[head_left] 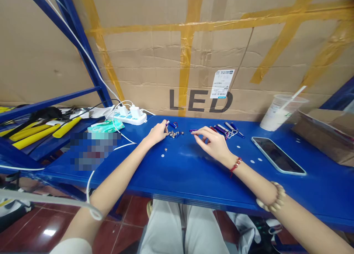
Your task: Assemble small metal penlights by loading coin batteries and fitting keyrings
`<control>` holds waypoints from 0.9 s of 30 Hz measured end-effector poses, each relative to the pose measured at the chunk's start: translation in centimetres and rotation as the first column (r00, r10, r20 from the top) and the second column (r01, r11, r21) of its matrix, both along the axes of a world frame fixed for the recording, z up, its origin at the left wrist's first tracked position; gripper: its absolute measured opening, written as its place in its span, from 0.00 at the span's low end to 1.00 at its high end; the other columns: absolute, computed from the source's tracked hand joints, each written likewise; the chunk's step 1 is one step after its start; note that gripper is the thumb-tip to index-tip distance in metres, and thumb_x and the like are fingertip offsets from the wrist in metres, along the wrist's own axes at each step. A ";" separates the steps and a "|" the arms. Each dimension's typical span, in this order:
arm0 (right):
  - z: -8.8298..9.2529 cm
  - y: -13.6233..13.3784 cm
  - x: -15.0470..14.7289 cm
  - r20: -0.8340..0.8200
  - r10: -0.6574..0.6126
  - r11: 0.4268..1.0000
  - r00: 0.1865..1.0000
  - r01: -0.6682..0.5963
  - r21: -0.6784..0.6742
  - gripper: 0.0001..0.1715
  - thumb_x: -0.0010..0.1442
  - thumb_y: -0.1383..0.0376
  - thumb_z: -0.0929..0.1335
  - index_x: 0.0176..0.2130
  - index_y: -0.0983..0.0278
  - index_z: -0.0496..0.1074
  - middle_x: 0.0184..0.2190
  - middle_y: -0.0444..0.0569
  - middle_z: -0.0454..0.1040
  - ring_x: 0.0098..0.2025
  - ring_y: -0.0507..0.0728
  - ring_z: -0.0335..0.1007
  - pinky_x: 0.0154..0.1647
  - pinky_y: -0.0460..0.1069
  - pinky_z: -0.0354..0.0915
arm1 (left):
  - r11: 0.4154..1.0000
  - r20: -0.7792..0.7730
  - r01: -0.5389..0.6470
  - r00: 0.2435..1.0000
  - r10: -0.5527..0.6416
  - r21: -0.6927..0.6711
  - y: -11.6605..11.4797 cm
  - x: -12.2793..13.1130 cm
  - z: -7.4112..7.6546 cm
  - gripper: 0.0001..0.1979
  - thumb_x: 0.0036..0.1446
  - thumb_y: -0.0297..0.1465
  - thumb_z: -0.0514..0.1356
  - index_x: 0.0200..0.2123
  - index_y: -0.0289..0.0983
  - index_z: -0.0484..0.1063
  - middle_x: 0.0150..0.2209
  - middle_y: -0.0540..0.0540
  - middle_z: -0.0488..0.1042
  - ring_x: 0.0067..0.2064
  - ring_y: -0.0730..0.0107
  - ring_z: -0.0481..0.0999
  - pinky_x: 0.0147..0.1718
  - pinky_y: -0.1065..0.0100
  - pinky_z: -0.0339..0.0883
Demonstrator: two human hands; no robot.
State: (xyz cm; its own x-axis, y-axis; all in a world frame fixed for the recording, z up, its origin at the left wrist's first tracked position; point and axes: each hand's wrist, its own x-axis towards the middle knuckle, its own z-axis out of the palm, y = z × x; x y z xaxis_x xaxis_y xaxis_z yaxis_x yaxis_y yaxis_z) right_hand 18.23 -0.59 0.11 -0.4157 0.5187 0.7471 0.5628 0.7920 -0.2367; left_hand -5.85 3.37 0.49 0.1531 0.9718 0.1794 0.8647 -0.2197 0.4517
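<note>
My left hand (pixel 158 132) is closed at the table's far side, its fingertips around a small dark reddish tube (pixel 167 123) that they partly hide. Just right of it lie a blue tube with a red clip (pixel 173 125) and a small heap of shiny button-like metal pieces (pixel 174 134). My right hand (pixel 214 141) hovers over the table with thumb and forefinger pinched together. A short purple tube (pixel 193 130) shows at those fingertips; whether they grip it or something smaller is unclear. Beyond this hand lie several coloured metal tubes with ring clips (pixel 228 130).
On the blue table (pixel 177 173) are a phone (pixel 278 155), a plastic cup with a straw (pixel 276 114), an open cardboard box (pixel 326 136), a power strip (pixel 129 115) and a green tissue pack (pixel 106 126). Small pale discs (pixel 252 161) are scattered. A white cable (pixel 90 184) hangs near my left arm.
</note>
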 end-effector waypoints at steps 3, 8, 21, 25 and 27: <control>-0.1 0.1 0.0 -0.005 0.011 1.000 1.000 -0.011 0.006 0.11 0.62 0.65 0.63 0.37 0.62 0.74 0.35 0.45 0.74 0.21 0.45 0.64 0.25 0.43 0.62 | 0.999 -0.064 -0.029 0.998 0.027 -0.023 0.1 0.1 0.1 0.12 0.50 0.23 0.59 0.34 0.39 0.58 0.39 0.47 0.76 0.42 0.58 0.75 0.33 0.66 0.62; -0.2 0.1 0.1 -0.004 0.016 1.000 1.000 -0.016 -0.006 0.11 0.62 0.65 0.63 0.38 0.61 0.74 0.36 0.45 0.74 0.22 0.45 0.64 0.25 0.42 0.62 | 0.999 -0.046 -0.026 0.999 0.025 -0.024 0.1 0.2 0.1 0.13 0.49 0.26 0.60 0.36 0.40 0.59 0.40 0.48 0.77 0.44 0.57 0.75 0.35 0.65 0.62; -0.1 0.1 0.1 0.049 0.000 0.994 0.999 0.005 -0.106 0.17 0.60 0.57 0.65 0.47 0.59 0.73 0.39 0.44 0.74 0.23 0.45 0.65 0.26 0.42 0.62 | 0.925 0.777 0.318 0.628 -0.042 -0.207 -1.8 3.6 1.6 0.23 0.40 0.33 0.68 0.27 0.38 0.53 0.31 0.47 0.74 0.26 0.78 0.66 0.22 0.74 0.54; -0.4 0.2 0.1 -0.048 0.031 0.990 0.998 -0.037 -0.137 0.14 0.60 0.57 0.65 0.42 0.60 0.75 0.39 0.45 0.74 0.24 0.46 0.66 0.29 0.43 0.63 | 0.874 0.849 0.412 0.528 0.003 -0.259 -2.5 4.8 1.3 0.25 0.39 0.33 0.70 0.28 0.38 0.52 0.26 0.52 0.69 0.25 0.80 0.62 0.21 0.75 0.51; -0.6 0.4 0.0 -0.098 0.054 0.987 0.994 -0.068 -0.147 0.13 0.60 0.57 0.65 0.40 0.60 0.75 0.39 0.46 0.74 0.25 0.47 0.66 0.29 0.44 0.64 | 0.853 0.867 0.446 0.497 0.017 -0.272 -2.7 5.1 1.0 0.26 0.38 0.32 0.70 0.27 0.38 0.52 0.23 0.55 0.64 0.25 0.80 0.62 0.21 0.75 0.51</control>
